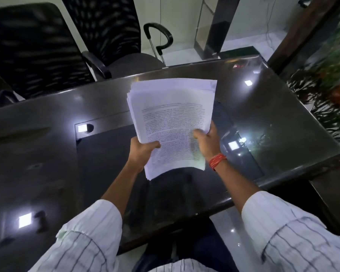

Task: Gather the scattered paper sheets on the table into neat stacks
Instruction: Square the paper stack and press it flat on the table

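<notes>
Striped white sleeves (90, 228) reached forward over the near edge of the dark, glossy tabletop (47, 154) as a person lifted a thick bundle of paper sheets (173, 122) clear of the surface. The left hand (143, 152) gripped the bundle's lower left edge, thumb on the printed top page and fingers curled underneath. The right hand (208, 140), with an orange thread band (217, 160) at the wrist, pinched the right edge the same way, its thumb pressed on the text. The sheets were held in the air above the middle of the tabletop, bowed along their length and fanned unevenly at the top left corner, where page edges stepped out of line. No loose sheets showed elsewhere on the surface, only bright reflections of ceiling lights. Beyond stood two black mesh office chairs (37, 48) and, at far right, a blurred green plant (326, 75). The stack looked far from squared: with both grips near the bottom edge, the sagging top could splay further, and inner pages could slip out if either thumb eased before the bundle was tapped level.
</notes>
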A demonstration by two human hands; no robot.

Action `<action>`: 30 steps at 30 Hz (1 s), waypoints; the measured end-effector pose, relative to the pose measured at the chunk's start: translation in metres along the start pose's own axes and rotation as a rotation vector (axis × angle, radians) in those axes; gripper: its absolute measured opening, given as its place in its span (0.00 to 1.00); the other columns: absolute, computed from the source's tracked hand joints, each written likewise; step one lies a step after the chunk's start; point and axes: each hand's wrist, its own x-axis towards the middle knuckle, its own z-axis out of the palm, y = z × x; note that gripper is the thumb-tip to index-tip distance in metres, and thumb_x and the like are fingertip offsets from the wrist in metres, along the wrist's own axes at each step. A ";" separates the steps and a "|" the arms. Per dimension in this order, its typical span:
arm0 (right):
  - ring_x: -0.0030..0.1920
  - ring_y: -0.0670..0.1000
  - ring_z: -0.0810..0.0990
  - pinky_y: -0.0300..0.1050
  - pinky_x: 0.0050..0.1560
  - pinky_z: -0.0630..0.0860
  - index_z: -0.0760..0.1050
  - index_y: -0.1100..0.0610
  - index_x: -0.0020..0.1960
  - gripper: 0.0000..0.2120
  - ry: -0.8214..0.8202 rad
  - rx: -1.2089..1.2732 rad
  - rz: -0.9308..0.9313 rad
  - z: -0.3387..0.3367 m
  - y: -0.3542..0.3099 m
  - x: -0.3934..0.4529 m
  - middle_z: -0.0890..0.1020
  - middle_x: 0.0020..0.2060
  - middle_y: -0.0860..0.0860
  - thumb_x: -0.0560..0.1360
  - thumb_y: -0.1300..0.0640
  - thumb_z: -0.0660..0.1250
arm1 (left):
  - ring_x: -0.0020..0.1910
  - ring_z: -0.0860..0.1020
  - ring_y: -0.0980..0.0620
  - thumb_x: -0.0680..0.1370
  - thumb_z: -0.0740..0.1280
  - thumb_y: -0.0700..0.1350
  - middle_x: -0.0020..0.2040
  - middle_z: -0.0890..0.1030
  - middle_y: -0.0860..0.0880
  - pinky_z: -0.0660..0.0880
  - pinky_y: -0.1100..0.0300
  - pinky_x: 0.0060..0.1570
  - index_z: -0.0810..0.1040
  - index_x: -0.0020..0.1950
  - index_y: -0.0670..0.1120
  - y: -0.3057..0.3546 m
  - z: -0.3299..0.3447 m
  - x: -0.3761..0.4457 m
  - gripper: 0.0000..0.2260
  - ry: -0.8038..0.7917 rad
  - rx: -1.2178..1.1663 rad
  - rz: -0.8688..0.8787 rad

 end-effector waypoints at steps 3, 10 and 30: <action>0.44 0.43 0.82 0.34 0.38 0.76 0.75 0.63 0.55 0.18 -0.041 0.048 -0.021 -0.006 -0.003 0.022 0.81 0.44 0.50 0.66 0.61 0.67 | 0.45 0.83 0.51 0.63 0.76 0.34 0.46 0.83 0.49 0.80 0.62 0.38 0.80 0.46 0.47 0.008 0.010 0.011 0.15 0.073 0.006 0.062; 0.41 0.42 0.82 0.36 0.39 0.77 0.79 0.61 0.50 0.13 -0.170 0.121 -0.052 -0.026 -0.003 0.057 0.83 0.40 0.46 0.66 0.68 0.67 | 0.44 0.82 0.52 0.57 0.74 0.46 0.42 0.82 0.51 0.82 0.51 0.43 0.81 0.43 0.51 0.008 0.035 0.016 0.15 0.242 -0.031 0.188; 0.42 0.37 0.81 0.33 0.43 0.77 0.76 0.49 0.48 0.25 -0.297 -0.051 0.024 -0.049 0.046 0.041 0.82 0.41 0.44 0.68 0.78 0.66 | 0.39 0.81 0.63 0.62 0.72 0.37 0.38 0.83 0.59 0.80 0.62 0.38 0.76 0.47 0.54 -0.062 0.063 -0.016 0.18 0.364 0.045 -0.049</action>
